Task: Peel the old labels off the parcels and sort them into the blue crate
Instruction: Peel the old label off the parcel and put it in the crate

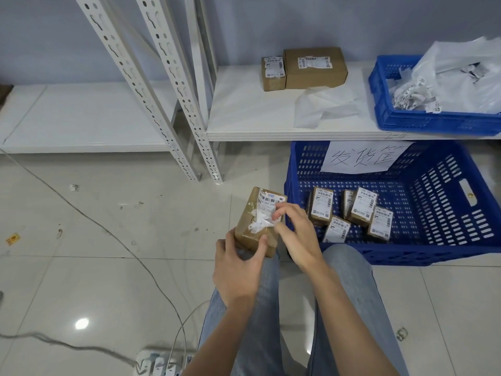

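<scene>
- The white metal shelving spans the upper half of the frame; its slotted uprights slant down through the upper centre; it serves as the staging surface for parcels not yet handled
- The large blue crate sits on the floor at centre right, a handwritten paper sign hung on its far wall; five small labelled parcels lie inside, so sorting looks partly done
- A smaller blue crate rests on the shelf at upper right, holding a white plastic bag and loose label scraps; likely the waste bin for peelings
- Two brown parcels wait side by side on the shelf at upper centre, labels intact
- The parcel in hand is at frame centre, just left of the large crate and above the knees, tilted toward the viewer so its label faces up
- The left hand grips the parcel's near end, thumb on top, steadying it against the pull
- The right hand pinches the torn old label between thumb and fingertips; the label is half lifted and crumpled, barcode strip not yet off
</scene>
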{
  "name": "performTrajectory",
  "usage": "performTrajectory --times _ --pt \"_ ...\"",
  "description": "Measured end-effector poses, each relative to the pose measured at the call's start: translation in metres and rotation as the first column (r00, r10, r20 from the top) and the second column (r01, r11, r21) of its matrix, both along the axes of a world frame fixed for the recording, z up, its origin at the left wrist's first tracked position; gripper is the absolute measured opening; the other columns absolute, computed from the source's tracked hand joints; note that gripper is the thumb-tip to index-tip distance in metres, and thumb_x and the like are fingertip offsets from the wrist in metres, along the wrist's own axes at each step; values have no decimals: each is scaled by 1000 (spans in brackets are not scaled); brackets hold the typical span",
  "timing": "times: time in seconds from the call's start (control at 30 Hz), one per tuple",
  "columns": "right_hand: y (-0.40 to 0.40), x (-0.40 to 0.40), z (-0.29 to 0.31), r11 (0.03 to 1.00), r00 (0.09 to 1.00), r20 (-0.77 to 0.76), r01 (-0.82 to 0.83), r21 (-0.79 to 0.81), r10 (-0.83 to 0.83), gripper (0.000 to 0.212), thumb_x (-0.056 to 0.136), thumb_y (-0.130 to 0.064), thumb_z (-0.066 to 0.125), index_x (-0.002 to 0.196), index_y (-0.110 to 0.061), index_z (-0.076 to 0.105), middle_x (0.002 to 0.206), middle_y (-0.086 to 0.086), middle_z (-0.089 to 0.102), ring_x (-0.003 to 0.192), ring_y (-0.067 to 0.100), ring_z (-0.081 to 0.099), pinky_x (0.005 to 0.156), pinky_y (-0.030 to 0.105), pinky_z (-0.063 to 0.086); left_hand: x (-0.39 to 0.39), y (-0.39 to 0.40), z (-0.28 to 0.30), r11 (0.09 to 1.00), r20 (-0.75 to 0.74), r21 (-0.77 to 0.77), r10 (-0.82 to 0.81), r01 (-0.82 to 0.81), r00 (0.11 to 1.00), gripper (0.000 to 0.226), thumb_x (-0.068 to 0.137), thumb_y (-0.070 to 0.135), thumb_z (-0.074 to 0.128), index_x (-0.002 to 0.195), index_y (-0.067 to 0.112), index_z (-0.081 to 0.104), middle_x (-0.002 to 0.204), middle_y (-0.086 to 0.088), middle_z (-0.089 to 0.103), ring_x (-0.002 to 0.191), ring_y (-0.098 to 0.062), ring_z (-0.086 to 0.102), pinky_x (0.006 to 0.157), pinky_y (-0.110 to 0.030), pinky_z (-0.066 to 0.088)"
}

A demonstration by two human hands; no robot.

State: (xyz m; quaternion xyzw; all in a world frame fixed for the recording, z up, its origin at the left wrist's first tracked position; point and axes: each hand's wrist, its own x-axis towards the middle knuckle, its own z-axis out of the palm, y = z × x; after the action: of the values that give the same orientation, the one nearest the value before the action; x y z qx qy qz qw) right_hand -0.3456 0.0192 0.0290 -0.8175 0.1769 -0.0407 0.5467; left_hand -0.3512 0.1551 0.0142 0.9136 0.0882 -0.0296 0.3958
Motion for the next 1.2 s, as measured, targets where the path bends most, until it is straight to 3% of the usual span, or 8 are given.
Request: performTrajectory --times 0.1,0.2,0.33,0.47,0.6,0.9,1.07,1.2 --pt "0 1 -4 998 999 -39 -19 -62 16 19 80 -12 65 93 -22 57 122 -14 52 120 1 40 89 17 30 0 0 0 1000 16 -1 -6 6 1000 61 71 81 49 115 39 50 95 15 48 82 -3 57 71 -23 40" --pt "2 4 -8 995 997 -15 81 -61 -82 15 81 -6 65 88 -17 58 117 -13 58 115 2 45 92 17 35 -1 0 -1 1000 21 8 -15 15 1000 66 69 85 47 118 41 49 97 16 49 85 -4 58 74 -23 42" --pt "2 3 -10 989 993 5 119 -85 -119 13 88 -10 64 83 -20 57 118 -11 62 113 2 48 93 18 35 0 1 -1 1000 18 11 -20 20 1000 66 71 83 48 121 40 50 98 16 49 87 -6 59 75 -23 42" --pt "-5 5 -6 976 994 19 112 -189 -110 9 92 -17 62 85 -22 60 104 -10 67 100 8 59 76 12 37 -1 0 -1 999 23 22 -31 30 999 64 71 81 50 122 42 48 98 16 49 87 -6 58 75 -24 42" --pt "-10 6 2 997 994 -88 63 -36 -66 13 90 -15 60 82 -24 63 117 -12 63 113 6 51 83 19 35 -1 0 -1 1000 25 17 -20 20 999 70 68 86 43 120 40 49 98 16 49 85 -5 58 73 -25 43" --pt "-6 4 -4 990 997 -58 52 -131 -59 16 88 -11 65 81 -23 58 116 -15 62 116 6 51 81 4 31 0 0 -1 1000 26 13 -18 18 999 72 65 89 41 119 41 50 96 15 49 84 -6 59 73 -28 49" --pt "-5 5 -2 955 995 -72 38 -295 -62 11 90 -18 63 86 -28 60 119 -9 67 110 13 61 100 35 44 -1 -1 0 1000 28 16 -24 24 999 74 64 90 40 121 43 48 97 16 49 83 -6 59 70 -25 43" --pt "-4 7 1 915 991 -112 25 -402 -76 8 94 -25 59 100 -24 64 111 -3 67 102 15 60 102 34 38 0 0 1 1000 20 18 -21 21 1000 75 63 91 39 121 43 48 95 16 48 82 -6 58 69 -25 42"
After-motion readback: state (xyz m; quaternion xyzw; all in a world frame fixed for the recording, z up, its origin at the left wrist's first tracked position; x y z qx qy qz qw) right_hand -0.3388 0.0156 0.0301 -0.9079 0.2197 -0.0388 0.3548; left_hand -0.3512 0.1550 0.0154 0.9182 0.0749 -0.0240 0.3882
